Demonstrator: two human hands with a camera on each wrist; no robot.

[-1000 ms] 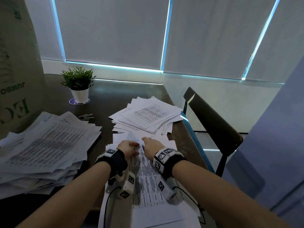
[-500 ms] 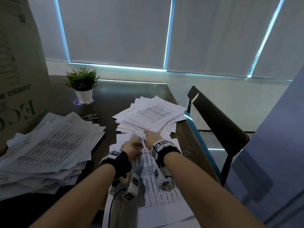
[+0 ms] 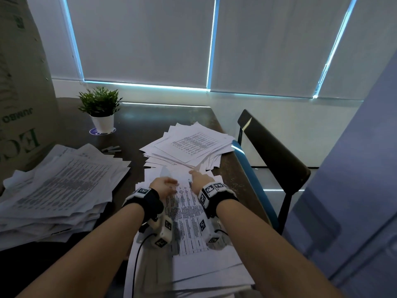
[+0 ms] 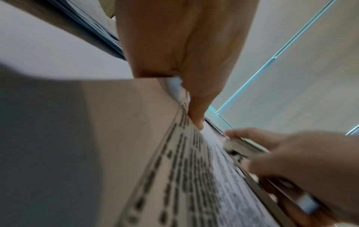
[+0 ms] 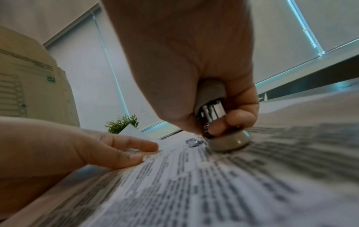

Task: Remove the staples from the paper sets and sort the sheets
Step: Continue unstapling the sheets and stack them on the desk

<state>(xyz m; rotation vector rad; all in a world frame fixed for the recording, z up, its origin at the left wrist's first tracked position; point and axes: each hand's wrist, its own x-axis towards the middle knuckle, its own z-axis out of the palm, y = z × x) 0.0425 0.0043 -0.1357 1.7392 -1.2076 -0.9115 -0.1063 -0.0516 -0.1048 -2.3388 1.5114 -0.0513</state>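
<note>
Nearest you, a printed paper set (image 3: 189, 222) lies on the dark surface (image 3: 137, 125), on top of other loose white sheets, and both your forearms reach over it. This paper set is the landmark for everything else.

Your left hand (image 3: 164, 187) is at the far left corner of the paper set. In the left wrist view, its thumb and fingers pinch a lifted corner of the top sheet, which curls upward. In the right wrist view, its other fingers (image 5: 136, 145) lie nearly straight against the page.

Your right hand (image 3: 199, 179) is at the far end of the paper set, just right of the left hand. Its fingers are curled tightly round a staple remover (image 5: 213, 110), a grey and metal tool whose round end presses on the printed page. A small shiny piece of metal (image 5: 192, 142) lies on the page just beside that end; whether it is a staple cannot be told.

Left of the paper set sits a thick, untidy stack of printed sheets (image 3: 58, 190). Beyond the paper set lies a fanned pile of sheets (image 3: 191, 147). Farther off to the left stands a small potted plant (image 3: 101, 110), with a large cardboard box (image 3: 19, 93) behind the thick stack. A dark chair (image 3: 275, 151) stands to the right of the surface.
</note>
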